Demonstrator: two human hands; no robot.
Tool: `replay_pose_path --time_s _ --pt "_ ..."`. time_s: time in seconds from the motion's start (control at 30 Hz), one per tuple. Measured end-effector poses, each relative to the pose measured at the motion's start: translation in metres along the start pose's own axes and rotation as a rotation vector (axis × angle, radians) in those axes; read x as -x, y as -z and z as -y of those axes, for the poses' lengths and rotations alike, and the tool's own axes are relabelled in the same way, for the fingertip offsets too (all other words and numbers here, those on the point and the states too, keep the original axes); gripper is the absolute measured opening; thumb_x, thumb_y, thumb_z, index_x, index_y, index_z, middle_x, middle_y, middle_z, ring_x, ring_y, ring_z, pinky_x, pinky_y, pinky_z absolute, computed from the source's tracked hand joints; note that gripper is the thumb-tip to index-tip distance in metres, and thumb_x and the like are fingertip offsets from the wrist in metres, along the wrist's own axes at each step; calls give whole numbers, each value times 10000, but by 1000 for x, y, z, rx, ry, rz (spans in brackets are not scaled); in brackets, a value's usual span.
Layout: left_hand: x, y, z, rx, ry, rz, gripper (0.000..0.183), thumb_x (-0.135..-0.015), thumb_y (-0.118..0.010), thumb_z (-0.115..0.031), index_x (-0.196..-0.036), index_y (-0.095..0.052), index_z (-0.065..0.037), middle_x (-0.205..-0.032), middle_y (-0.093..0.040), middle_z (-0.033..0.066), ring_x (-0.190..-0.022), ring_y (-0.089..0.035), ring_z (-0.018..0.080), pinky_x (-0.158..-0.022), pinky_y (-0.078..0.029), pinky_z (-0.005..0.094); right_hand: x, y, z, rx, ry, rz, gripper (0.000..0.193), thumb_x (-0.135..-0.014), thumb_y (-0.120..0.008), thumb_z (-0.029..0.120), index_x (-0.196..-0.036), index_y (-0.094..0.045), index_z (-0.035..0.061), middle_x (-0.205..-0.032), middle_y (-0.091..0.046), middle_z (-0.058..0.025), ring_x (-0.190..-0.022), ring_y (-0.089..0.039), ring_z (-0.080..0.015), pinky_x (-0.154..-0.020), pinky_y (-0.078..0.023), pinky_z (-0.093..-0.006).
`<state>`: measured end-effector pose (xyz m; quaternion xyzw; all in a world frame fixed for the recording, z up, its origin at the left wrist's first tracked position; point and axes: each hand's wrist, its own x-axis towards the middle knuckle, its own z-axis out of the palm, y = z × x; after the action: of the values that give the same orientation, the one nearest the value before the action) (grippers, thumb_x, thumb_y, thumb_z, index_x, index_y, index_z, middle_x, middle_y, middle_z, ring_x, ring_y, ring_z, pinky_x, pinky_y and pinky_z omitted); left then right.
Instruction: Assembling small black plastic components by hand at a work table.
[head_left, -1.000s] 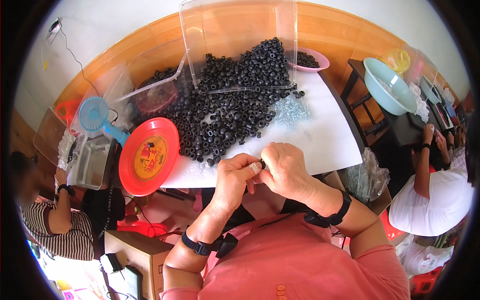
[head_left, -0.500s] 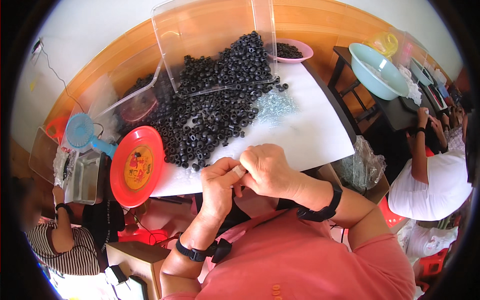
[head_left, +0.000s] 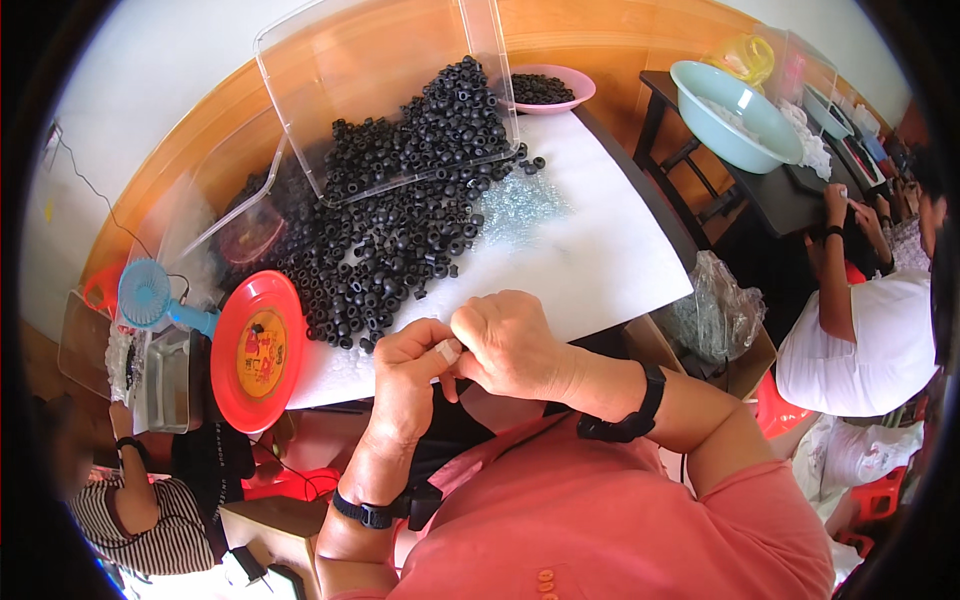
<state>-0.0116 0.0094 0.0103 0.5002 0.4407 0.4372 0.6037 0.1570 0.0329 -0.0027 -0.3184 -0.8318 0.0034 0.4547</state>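
Observation:
Just above the near edge of the white-covered table, my two hands meet with their fingertips pressed together. My left hand [head_left: 405,375] is closed in a pinch, and a white wrap or tape [head_left: 448,351] shows at its thumb. Against it, my right hand [head_left: 512,345] is curled with the thumb and fingers pinched. Whatever lies between the fingertips is hidden. Beyond them spreads a heap of small black ring-like parts [head_left: 375,255], spilling from a tipped clear plastic bin [head_left: 508,110]. Right of the heap lies a patch of tiny clear bluish pieces [head_left: 522,208].
A red plate [head_left: 288,385] leans at the table's left edge beside a blue fan [head_left: 146,293]. Behind stands a pink bowl [head_left: 575,83] of dark pieces. At right are a bagged box [head_left: 715,315] and a light-blue basin [head_left: 740,150]. Co-workers sit on both sides.
The whole view has shifted, so the table and its things sit farther left. My hands stay joined over the table's near edge in nearly the same pinch.

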Motion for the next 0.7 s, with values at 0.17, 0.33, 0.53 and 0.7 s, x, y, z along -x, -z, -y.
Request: replay_pose_path --time_s 0.17,0.33,0.53,0.7 --pt "1 -4 1 43 -13 -35 140 -938 -632 -65 -914 -682 63 -754 -665 84 -579 -583 126 -445 -450 238 2 -4 0 -5 14 -10 353 -632 -780 162 -788 -476 76 -666 -555 -71 -556 -594 -260 -495 -443 -385" --pt "1 -6 -2 17 -7 -24 149 -926 -648 -77 -927 -684 67 -744 -666 98 -546 -575 134 -454 -447 236 0 2 -6 -37 47 53 329 -648 -778 163 -783 -492 71 -685 -570 -71 -576 -609 -261 -509 -451 -392" --pt "28 21 -21 23 -64 -214 133 -878 -651 -63 -940 -682 50 -737 -670 116 -598 -627 157 -436 -463 260 -11 26 -10 22 105 87 260 -728 -749 207 -806 -535 81 -767 -582 -84 -729 -613 -284 -648 -472 -414" --pt "26 104 -56 -216 -249 -590 128 -884 -638 -48 -948 -691 50 -764 -661 94 -601 -595 129 -469 -447 236 -21 38 -51 529 -82 301 78 -768 -627 76 -834 -655 45 -836 -638 -110 -806 -625 -272 -715 -445 -431"
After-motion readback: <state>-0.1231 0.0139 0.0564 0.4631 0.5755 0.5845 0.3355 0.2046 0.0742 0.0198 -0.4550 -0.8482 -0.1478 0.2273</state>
